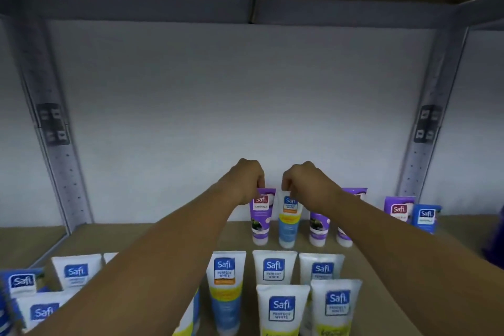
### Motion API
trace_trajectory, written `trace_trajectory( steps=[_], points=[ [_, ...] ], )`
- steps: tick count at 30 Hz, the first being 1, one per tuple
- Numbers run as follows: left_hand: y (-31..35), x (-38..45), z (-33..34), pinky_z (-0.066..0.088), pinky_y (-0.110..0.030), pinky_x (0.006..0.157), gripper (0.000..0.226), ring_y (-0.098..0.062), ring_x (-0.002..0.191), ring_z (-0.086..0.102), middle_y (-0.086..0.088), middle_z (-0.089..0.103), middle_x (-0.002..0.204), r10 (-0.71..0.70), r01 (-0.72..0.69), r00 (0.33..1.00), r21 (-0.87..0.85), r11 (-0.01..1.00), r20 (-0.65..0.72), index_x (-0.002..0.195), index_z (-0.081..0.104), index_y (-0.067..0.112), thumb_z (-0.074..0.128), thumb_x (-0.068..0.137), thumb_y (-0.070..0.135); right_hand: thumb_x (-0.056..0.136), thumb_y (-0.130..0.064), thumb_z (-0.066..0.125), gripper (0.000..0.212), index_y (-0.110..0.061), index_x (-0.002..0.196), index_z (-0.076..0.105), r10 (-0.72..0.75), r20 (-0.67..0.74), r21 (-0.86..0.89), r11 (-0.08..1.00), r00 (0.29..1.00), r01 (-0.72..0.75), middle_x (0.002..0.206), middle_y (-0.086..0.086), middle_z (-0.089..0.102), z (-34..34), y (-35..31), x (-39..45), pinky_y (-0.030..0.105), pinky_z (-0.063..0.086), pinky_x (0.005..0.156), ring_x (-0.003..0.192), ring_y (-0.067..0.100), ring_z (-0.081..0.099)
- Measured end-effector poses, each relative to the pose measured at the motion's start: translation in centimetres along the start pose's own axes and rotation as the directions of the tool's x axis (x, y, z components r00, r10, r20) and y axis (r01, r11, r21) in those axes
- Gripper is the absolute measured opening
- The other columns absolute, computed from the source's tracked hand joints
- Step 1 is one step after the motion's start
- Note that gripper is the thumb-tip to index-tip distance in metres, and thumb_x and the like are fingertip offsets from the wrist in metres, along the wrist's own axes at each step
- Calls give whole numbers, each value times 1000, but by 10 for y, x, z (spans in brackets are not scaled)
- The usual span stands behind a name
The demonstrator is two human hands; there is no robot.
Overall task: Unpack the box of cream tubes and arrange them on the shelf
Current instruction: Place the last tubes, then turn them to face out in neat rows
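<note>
My left hand [246,180] pinches the top of a purple Safi tube [261,218] that stands upright at the back of the brown shelf board [191,237]. Right beside it, my right hand [305,183] pinches the top of a white, yellow and blue Safi tube [289,222], also upright. Two more purple tubes [318,226] stand to the right, partly hidden by my right forearm. In front, several white Safi Perfect White tubes [274,267] stand in rows.
Purple and blue Safi cartons [398,209] stand at the back right. More white tubes and blue cartons [73,271] crowd the front left. Grey metal uprights [51,123] frame the bay, with a white back wall and an upper shelf overhead.
</note>
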State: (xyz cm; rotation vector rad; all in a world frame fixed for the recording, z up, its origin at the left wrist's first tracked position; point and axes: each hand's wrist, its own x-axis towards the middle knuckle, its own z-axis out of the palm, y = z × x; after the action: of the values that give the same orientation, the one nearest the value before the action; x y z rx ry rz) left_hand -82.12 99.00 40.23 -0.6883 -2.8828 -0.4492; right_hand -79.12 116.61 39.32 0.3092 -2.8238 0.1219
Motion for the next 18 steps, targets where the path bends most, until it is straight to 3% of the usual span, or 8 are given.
trace_trajectory(
  steps=[5, 11, 18],
  points=[
    [12, -14, -21, 59, -34, 80, 9, -23, 92, 69, -12, 72, 105, 14, -20, 990, -46, 999, -139, 96, 74, 8, 71, 88, 11, 80, 7, 63, 31, -15, 100, 71, 20, -75, 57, 998, 997, -16, 105, 10, 65, -23, -5, -14, 33, 55, 82, 91, 23, 65],
    [45, -50, -81, 58, -32, 77, 5, -22, 87, 68, -6, 69, 97, 60, -97, 945, -97, 991, -323, 89, 74, 12, 74, 85, 13, 81, 5, 66, 25, -15, 97, 72, 39, -214, 57, 998, 976, -27, 102, 11, 67, -95, -23, -43, 38, 58, 82, 85, 23, 66],
    [101, -104, -140, 57, -30, 77, 15, -21, 87, 69, -8, 73, 94, 153, -219, 885, -103, 970, -440, 94, 74, 5, 75, 84, 15, 80, 5, 69, 26, -11, 99, 73, 35, -318, -23, 999, 948, -45, 100, 9, 71, -189, -37, -109, 36, 56, 85, 90, 25, 67]
  ],
)
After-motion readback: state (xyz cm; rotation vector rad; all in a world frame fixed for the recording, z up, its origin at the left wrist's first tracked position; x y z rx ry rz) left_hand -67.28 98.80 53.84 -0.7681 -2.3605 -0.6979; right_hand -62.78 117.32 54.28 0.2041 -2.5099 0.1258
